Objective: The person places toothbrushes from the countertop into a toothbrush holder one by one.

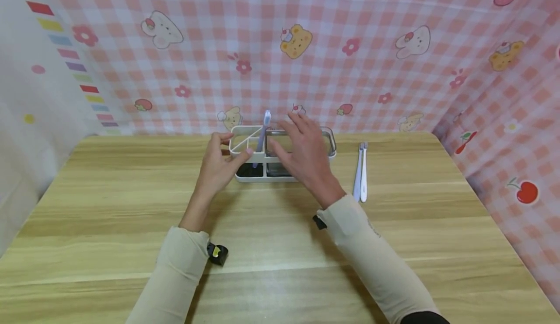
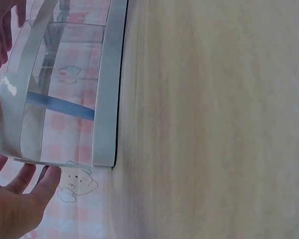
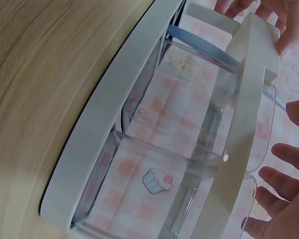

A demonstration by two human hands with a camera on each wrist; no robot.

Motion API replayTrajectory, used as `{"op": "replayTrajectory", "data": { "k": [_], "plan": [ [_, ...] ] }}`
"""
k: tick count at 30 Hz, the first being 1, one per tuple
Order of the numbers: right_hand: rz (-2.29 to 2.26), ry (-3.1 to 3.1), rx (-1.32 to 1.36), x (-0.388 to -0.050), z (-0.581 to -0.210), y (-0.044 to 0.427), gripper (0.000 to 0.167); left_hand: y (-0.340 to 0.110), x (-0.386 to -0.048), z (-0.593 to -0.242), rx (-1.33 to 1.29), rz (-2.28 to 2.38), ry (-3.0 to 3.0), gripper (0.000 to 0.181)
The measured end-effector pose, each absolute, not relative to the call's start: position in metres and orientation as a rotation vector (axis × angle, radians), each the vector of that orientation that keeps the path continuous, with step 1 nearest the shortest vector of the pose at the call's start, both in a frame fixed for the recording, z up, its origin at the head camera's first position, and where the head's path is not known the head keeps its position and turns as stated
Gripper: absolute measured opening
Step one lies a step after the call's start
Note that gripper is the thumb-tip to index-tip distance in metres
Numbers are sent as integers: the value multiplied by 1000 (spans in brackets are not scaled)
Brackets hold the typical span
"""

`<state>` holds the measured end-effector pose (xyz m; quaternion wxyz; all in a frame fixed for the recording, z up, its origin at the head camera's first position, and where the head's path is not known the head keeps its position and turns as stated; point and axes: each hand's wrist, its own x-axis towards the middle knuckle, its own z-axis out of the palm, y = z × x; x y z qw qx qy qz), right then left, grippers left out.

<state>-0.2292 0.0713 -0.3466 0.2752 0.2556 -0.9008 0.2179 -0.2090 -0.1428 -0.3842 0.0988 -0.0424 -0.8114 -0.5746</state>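
A white toothbrush holder [image 1: 253,179] with open compartments stands at the table's back. A light purple toothbrush [image 1: 263,134] leans upright in it, left of the middle. My left hand [image 1: 215,163] grips the holder's left end, thumb at the front rim, fingers round the side. Over the right part, my right hand [image 1: 306,154] has its fingers spread and holds nothing. In the right wrist view those fingers [image 3: 284,184] are beside a clear bin [image 3: 164,157] set in the frame; whether they touch it I cannot tell.
To the right of the holder, a purple toothbrush [image 1: 358,173] and a white toothbrush [image 1: 364,173] lie side by side on the wooden table [image 1: 280,275]. Behind the holder hangs a pink checked curtain [image 1: 262,37], which also runs along the right side.
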Motion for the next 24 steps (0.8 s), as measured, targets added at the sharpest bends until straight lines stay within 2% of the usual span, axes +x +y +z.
{"op": "replayTrajectory", "data": {
  "k": [4,12,24],
  "plan": [
    [540,-2441,653,-229,-346,76,45,-143,-210,-385,-118,-1701,-2399,66],
    [528,-2512,570,-226,-345,88,60,-143,-209,-385,-124,-1694,-2404,65],
    [503,-2528,460,-232,-340,114,58,-143,-209,-384,-124,-1698,-2415,65]
  ]
}}
